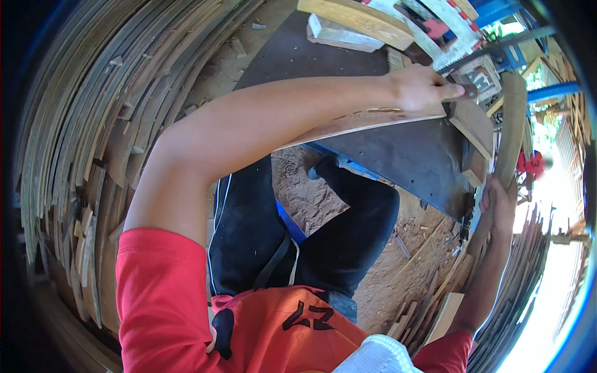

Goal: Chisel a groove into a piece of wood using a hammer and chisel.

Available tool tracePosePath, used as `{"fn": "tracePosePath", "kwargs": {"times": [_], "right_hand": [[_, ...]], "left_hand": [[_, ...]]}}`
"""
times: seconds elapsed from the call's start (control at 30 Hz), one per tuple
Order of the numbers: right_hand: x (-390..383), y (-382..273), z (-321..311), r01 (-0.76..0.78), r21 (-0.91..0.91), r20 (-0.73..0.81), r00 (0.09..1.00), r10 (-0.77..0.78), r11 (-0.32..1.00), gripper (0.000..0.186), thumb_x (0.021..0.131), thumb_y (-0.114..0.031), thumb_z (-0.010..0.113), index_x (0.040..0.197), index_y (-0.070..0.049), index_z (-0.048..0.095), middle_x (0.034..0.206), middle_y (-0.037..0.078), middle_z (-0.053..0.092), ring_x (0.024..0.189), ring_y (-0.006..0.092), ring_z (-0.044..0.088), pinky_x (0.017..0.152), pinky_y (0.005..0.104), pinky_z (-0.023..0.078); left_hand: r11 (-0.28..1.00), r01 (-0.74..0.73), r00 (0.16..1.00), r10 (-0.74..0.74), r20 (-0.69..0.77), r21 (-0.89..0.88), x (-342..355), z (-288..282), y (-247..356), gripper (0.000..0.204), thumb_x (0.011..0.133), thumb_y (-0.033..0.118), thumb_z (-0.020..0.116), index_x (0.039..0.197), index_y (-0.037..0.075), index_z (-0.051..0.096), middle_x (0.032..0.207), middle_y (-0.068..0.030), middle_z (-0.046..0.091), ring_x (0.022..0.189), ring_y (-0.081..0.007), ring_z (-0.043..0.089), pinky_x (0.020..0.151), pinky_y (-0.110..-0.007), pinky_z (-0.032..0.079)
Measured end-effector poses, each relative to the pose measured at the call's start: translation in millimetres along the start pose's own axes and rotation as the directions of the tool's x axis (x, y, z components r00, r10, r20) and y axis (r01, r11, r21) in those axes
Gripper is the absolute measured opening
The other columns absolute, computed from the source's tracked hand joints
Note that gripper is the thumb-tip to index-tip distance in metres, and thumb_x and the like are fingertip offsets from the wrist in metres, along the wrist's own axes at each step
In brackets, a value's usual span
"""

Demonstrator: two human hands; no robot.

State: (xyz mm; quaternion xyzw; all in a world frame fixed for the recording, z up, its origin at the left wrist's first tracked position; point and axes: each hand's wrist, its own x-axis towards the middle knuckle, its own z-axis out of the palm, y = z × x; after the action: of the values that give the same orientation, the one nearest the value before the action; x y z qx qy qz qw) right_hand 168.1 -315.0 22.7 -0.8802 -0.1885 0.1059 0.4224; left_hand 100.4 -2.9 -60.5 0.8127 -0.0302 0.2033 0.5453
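Observation:
My left hand [423, 87] reaches across to the far right of the bench, over the end of a wooden board [367, 124]. Its fingers are curled, with one digit stretched onto a small dark metal part [471, 92]. What lies under the curled fingers is hidden. A toothed saw blade [497, 48] slants up and right just beyond this hand. Lower on the right, my right hand [497, 202] is closed around a long wooden piece [512, 118] that stretches away from me. A short wooden block [472, 127] lies between the two hands.
A dark bench top [385, 155] carries a thick timber piece [360, 22] and a pale block [342, 34] at its far side. Long stacked wood strips [81, 112] fill the left. More strips [522, 286] stand at the right. Offcuts litter the dirt floor [385, 273].

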Motion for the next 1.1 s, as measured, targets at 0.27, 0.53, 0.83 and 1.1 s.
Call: {"fn": "tracePosePath", "kwargs": {"times": [0.27,0.53,0.83,1.1], "right_hand": [[-7,-12,6,0.045,-0.139,-0.012,0.999,-0.047,0.989,0.033,0.087,-0.014,0.066,0.115,0.003,0.057,0.061,0.003,0.051,0.041,0.012,0.048,0.037,0.0278,0.038],[-18,-4,12,0.009,-0.125,0.087,0.996,0.002,0.992,0.029,0.089,-0.015,0.069,0.109,0.0,0.053,0.068,0.003,0.054,0.042,0.0128,0.048,0.038,0.0281,0.038],[-23,-5,12,0.07,-0.01,0.194,0.979,-0.067,0.997,0.034,0.089,-0.007,0.068,0.117,0.002,0.051,0.07,0.004,0.055,0.04,0.0113,0.046,0.036,0.0273,0.037],[-6,7,37,0.087,0.118,0.152,0.983,-0.104,0.989,0.03,0.091,-0.007,0.067,0.114,-0.002,0.05,0.064,0.003,0.051,0.04,0.013,0.049,0.034,0.0289,0.039]], "left_hand": [[0.997,0.072,0.996,-0.073,0.047,0.016,-6,-6,9,0.072,0.098,0.067,0.044,0.128,0.006,0.068,0.117,-0.0247,0.069,0.113,-0.0388,0.065,0.099,-0.043,0.047],[0.992,0.122,0.989,-0.124,0.076,0.032,-12,-2,-16,0.067,0.099,0.066,0.043,0.125,0.011,0.07,0.115,-0.0217,0.07,0.11,-0.0374,0.066,0.097,-0.042,0.048],[0.993,0.103,0.99,-0.096,0.106,-0.057,-12,3,-14,0.049,0.102,0.054,0.049,0.12,0.015,0.071,0.082,-0.01,0.067,0.084,-0.018,0.064,0.08,-0.038,0.049],[0.996,0.09,0.996,-0.09,0.019,0.029,-16,-34,13,0.071,0.102,0.065,0.039,0.084,0.003,0.069,0.063,-0.0055,0.06,0.064,-0.0178,0.061,0.064,-0.036,0.048]]}}
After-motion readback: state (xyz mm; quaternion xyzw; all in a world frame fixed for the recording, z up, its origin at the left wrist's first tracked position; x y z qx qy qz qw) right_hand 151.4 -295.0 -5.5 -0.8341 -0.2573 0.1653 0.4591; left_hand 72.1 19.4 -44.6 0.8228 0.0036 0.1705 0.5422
